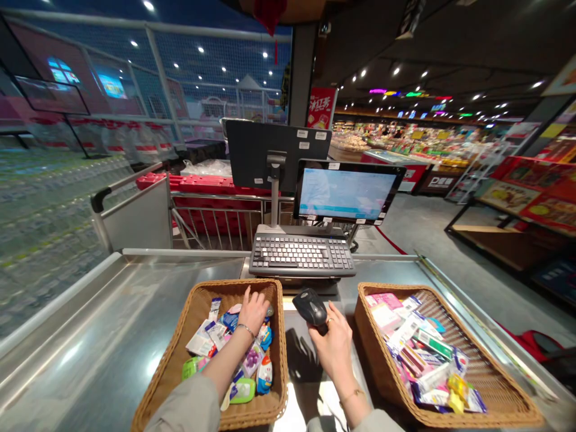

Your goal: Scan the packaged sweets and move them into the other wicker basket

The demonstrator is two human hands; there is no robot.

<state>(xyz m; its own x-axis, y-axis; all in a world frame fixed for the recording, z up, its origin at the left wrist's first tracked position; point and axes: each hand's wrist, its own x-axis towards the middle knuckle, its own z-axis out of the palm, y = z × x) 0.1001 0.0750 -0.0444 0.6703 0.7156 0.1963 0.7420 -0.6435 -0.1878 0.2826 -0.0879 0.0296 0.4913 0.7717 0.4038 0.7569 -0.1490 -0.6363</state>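
My right hand (pixel 333 339) grips a black handheld barcode scanner (pixel 310 306), its head pointing up and to the left between two wicker baskets. My left hand (pixel 253 311) reaches into the left basket (pixel 282 384), over the small packaged goods near its far right corner. Its fingers look apart and bent down onto the packages; I make out nothing held in them. Around it lie blue and white packs (pixel 264 373), a pack with purple grapes on it (pixel 252 358), a green-edged pack (pixel 243 390) and white boxes (pixel 201 339).
The right basket (pixel 499 384) holds many small boxes and packets (pixel 434 345). Beyond the baskets stand a keyboard (pixel 301 252), a lit monitor (pixel 346 193) and a second screen seen from behind (pixel 274 153). All rest on a metal counter (pixel 103 336). Store shelves lie to the right.
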